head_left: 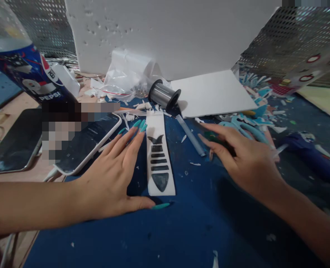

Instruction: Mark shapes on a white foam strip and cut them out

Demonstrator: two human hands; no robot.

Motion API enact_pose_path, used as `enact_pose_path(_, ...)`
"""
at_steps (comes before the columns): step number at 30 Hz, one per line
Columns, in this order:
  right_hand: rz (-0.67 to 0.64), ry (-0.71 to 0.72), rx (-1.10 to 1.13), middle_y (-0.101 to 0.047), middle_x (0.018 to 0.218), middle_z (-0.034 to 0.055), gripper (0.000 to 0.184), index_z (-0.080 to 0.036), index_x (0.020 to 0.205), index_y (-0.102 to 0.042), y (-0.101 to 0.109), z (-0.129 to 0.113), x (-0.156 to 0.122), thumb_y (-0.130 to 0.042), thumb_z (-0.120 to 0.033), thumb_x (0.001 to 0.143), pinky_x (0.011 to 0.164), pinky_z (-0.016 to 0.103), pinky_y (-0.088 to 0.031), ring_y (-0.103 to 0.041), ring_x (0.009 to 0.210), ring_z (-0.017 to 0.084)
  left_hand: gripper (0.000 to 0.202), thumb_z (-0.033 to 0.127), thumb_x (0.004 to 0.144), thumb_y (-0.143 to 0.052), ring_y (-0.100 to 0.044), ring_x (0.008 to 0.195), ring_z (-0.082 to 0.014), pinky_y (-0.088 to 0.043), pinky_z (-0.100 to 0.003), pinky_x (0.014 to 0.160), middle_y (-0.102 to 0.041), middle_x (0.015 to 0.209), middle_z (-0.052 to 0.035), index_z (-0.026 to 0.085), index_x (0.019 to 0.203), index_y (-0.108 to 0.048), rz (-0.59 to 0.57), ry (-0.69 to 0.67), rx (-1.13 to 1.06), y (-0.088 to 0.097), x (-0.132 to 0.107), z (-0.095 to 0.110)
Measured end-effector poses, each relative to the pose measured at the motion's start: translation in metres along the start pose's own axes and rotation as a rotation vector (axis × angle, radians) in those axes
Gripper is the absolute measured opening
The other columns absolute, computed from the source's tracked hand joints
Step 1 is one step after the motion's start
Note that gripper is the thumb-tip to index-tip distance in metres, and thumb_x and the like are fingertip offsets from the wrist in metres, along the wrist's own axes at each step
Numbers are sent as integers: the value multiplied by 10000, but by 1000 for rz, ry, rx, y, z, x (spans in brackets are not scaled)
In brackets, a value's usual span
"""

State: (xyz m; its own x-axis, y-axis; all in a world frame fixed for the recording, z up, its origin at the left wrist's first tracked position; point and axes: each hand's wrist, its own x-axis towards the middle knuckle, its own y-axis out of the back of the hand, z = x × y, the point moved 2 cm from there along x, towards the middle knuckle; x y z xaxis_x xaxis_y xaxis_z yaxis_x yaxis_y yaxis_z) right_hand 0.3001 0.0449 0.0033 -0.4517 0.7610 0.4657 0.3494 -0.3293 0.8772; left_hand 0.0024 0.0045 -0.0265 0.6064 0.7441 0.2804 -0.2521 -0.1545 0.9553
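Note:
A white strip (169, 182) lies flat on the blue work surface, with dark fish-skeleton shapes along it: a tail, several bars and a pointed head. My left hand (111, 167) rests open just left of it, palm down, fingers stretched forward, with long teal nails. Its thumb reaches across below the strip's near end. To the right, my right hand (240, 152) hovers with thumb and forefinger apart; a dark green patch shows between them, too unclear to name. Close to those fingertips lies a translucent glue stick (191, 136). Light-blue scissors handles (241, 124) show behind my right hand.
A spool (165, 96) and a white sheet (215, 95) lie behind the strip. At left are a Pepsi bottle (33, 74) and two phones, one dark (11, 141), one white-edged (95, 137). A blue glue gun (313, 156) lies right. Scraps litter the surface.

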Motion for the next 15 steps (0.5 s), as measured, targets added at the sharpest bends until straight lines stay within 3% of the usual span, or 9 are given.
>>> enact_pose_path(2, -7, 128, 33, -809, 978, 53, 352, -194, 1378, -668, 0, -6, -3, -489, -235, 1078, 606, 297, -553, -696, 596, 179, 1222, 929, 923, -364, -412, 1526, -497, -498, -605, 1100, -395, 1664, -294, 166, 1676, 222, -61, -7, -21, 0, 1, -3)
enact_pose_path(4, -33, 143, 112, -789, 863, 25, 353, -211, 1377, -677, -2, -9, -6, -493, -222, 1076, 565, 271, -525, -671, 556, 161, 1244, 915, 922, -413, -393, 1532, -502, -483, -623, 1121, -351, 1685, -298, 179, 1663, 263, -119, -3, -47, -1, 3, -5)
enact_pose_path(8, -181, -12, 372, -668, 599, -28, 289, -196, 1236, -719, -6, -20, -9, -483, -216, 1070, 460, 242, -436, -605, 449, 137, 1229, 866, 950, -451, -290, 1580, -480, -427, -631, 1188, -271, 1726, -267, 186, 1649, 296, -214, -9, -119, -2, 6, -7)
enact_pose_path(11, -300, -136, 531, -643, 567, -34, 275, -175, 1187, -716, -6, -32, -8, -473, -215, 1066, 457, 237, -422, -599, 442, 127, 1200, 832, 972, -460, -266, 1591, -469, -419, -650, 1195, -275, 1726, -263, 183, 1649, 288, -250, -17, -170, -1, 7, -5)
enact_pose_path(15, -301, -215, 585, -637, 582, -29, 276, -171, 1163, -722, -4, -38, -6, -472, -220, 1057, 481, 244, -411, -603, 471, 126, 1195, 821, 954, -523, -244, 1591, -494, -408, -703, 1186, -261, 1727, -279, 194, 1680, 190, -248, -14, -215, 1, 7, -4)
